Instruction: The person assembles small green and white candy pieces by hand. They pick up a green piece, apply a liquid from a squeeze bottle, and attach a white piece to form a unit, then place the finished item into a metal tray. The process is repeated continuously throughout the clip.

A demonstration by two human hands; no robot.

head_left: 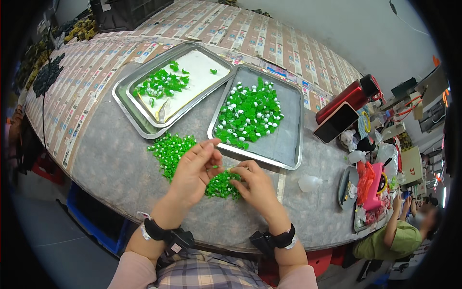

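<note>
Small green plastic pieces, several with white eye-like balls, lie heaped on the grey tabletop in front of me. My left hand (193,174) is raised at the pile's (172,153) right side, fingers curled inward. A tiny green piece (215,166) shows at its fingertips. Over the nearer pile (222,186), my right hand (256,187) is bent down with thumb and forefinger apart. Nothing clear shows between them. Beyond my hands, one metal tray (299,139) holds a large heap of green pieces with white balls. Left of it, another metal tray (126,107) carries a smaller heap.
At the right stand a red bottle (342,100) and a dark-screened phone (337,122). A translucent lump (309,183) lies nearer, by a dish (344,189) and a pink container (374,187). A black crate (120,14) sits far left. A person in green (395,240) is at the right.
</note>
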